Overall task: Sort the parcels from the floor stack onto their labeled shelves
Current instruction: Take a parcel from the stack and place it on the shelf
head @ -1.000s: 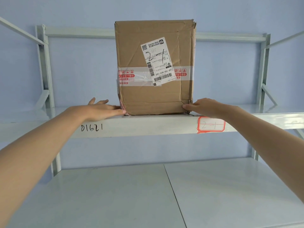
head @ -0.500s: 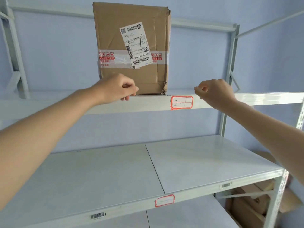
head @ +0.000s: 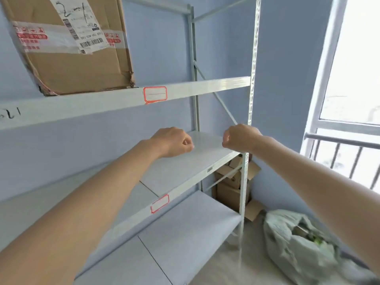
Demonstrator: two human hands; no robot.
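Note:
A brown cardboard parcel (head: 80,64) with a white shipping label marked "2-1" stands on the upper shelf (head: 195,88) at top left, beside a red-bordered shelf tag (head: 155,95). My left hand (head: 171,141) and my right hand (head: 239,138) hang in front of the middle shelf (head: 185,167), well below the parcel. Both are loosely fisted and hold nothing. A second red-bordered tag (head: 160,203) sits on the middle shelf's front rail.
The white metal rack's right upright (head: 249,99) stands close to my right hand. Cardboard boxes (head: 234,182) sit on the floor behind the rack. A pale plastic bag (head: 296,241) lies on the floor at right. A window with a railing (head: 349,145) is at far right.
Both hands let go of the parcel on the upper shelf, closed into fists and dropped toward the middle shelf. The view swung right and down, bringing the floor and window into sight.

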